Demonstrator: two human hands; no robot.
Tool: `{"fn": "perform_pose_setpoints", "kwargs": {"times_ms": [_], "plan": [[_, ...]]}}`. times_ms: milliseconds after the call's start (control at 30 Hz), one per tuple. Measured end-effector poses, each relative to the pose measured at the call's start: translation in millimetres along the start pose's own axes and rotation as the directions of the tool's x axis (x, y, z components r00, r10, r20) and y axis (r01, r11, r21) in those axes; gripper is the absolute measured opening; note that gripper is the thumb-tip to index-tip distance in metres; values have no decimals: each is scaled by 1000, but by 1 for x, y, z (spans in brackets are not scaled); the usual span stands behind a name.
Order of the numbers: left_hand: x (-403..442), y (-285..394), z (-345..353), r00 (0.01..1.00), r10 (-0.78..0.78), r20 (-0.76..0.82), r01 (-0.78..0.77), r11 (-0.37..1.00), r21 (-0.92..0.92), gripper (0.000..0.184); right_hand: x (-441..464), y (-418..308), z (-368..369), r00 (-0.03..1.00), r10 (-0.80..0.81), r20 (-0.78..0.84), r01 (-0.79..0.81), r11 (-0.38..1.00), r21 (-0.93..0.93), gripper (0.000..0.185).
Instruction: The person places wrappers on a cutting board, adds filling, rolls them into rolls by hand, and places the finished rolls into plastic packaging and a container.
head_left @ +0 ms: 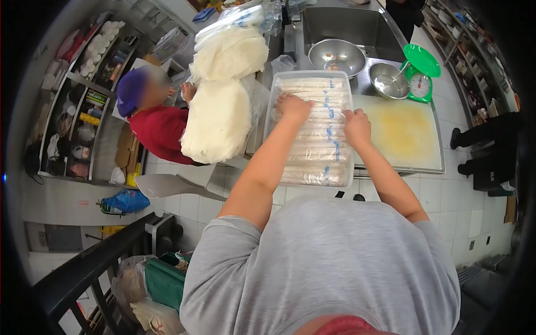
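A clear plastic tub [277, 170] holds several long pale rolls [312, 151] in rows, covered by a clear plastic sheet [329, 106] with blue print. My left hand [294, 108] lies over the rolls at the tub's left side, fingers spread on the plastic. At the right rim, my right hand [357, 126] has its fingers bent inward, pinching at the sheet's edge; its fingertips are partly hidden. Left of the tub are large stacks of pale round wrappers [215, 123] on plastic.
A stained cutting board [399, 131], steel bowls [338, 57] and a green scale [420, 84] stand to the right, before a sink [352, 28]. A co-worker in a red shirt [159, 134] is on the left, one hand by the wrappers. Another person's dark-clothed legs [486, 137] show at right.
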State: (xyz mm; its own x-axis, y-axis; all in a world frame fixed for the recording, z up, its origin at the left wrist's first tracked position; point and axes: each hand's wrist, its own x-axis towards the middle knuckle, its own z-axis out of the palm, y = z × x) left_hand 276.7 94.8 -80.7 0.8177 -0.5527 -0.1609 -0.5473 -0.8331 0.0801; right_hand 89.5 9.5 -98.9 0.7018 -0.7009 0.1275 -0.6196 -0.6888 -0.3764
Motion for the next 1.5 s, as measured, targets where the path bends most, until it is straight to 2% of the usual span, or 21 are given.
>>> {"fn": "perform_pose_setpoints", "kwargs": {"times_ms": [67,100,167,200,267,467,500,567,600,667,700,733,1033,1133,1167,1233,1267,1300,1367,1433,1500], "plan": [[-12,9,-3,976,166,-140,-159,986,55,75,1,-1,-6,1000,-16,19,15,999,37,37],[-12,15,-6,944,256,-208,-241,966,97,68,3,-5,-12,982,-110,-154,99,992,-77,37],[0,17,6,755,535,-379,-571,821,20,52,-1,-15,-19,847,-306,-435,173,932,-320,37],[-2,15,10,626,635,-453,-714,701,-3,45,-2,-16,-19,839,-423,-343,313,890,-333,37],[2,13,17,656,578,-486,-707,695,-127,34,2,-12,-17,754,-640,-151,576,753,-319,38],[16,15,24,672,520,-527,-710,653,-262,27,12,-15,-20,851,-508,132,518,853,-56,29],[16,14,25,680,512,-525,-706,651,-279,26,12,-20,-22,860,-491,138,502,862,-67,26],[15,7,29,722,558,-408,-682,672,-288,40,11,-29,-26,885,-443,146,458,884,-93,21],[19,7,26,731,582,-355,-678,676,-288,47,10,-31,-22,887,-455,79,462,880,-111,19],[-1,13,20,886,389,-251,-435,886,-161,65,9,-27,-12,883,-465,-62,451,879,-156,14],[-18,10,20,945,265,-191,-284,955,-82,75,8,-26,-12,880,-470,-72,455,876,-159,14],[-15,7,14,957,288,-31,-290,953,-92,91,7,-25,-13,876,-477,-74,462,873,-158,14],[-22,14,-9,968,239,81,-236,971,-37,89,2,-25,-17,850,-515,-112,511,857,-58,11],[-30,5,-26,902,303,307,-248,947,-205,84,2,-25,-20,871,-485,-83,482,875,-45,14],[-40,-2,-32,921,352,163,-318,926,-205,84,2,-25,-21,876,-478,-60,476,878,-55,16],[-84,-16,-71,892,433,-129,-450,877,-168,84,4,-25,-24,891,-454,13,454,890,-51,25],[-104,-29,-98,872,421,-249,-468,866,-175,85,3,-26,-25,896,-440,53,443,895,-47,29],[-121,-46,-126,843,399,-362,-483,857,-181,87,2,-26,-25,893,-449,5,449,893,-13,37],[-143,-88,-166,853,168,-493,-335,902,-273,93,-2,-26,-28,883,-461,-84,466,883,57,52],[-170,-130,-198,729,4,-684,-26,999,-21,99,-9,-45,-67,773,-538,-336,601,791,117,72],[-195,-150,-218,687,-166,-707,35,980,-196,102,-4,-55,-107,638,-500,-586,729,638,248,80]]}}
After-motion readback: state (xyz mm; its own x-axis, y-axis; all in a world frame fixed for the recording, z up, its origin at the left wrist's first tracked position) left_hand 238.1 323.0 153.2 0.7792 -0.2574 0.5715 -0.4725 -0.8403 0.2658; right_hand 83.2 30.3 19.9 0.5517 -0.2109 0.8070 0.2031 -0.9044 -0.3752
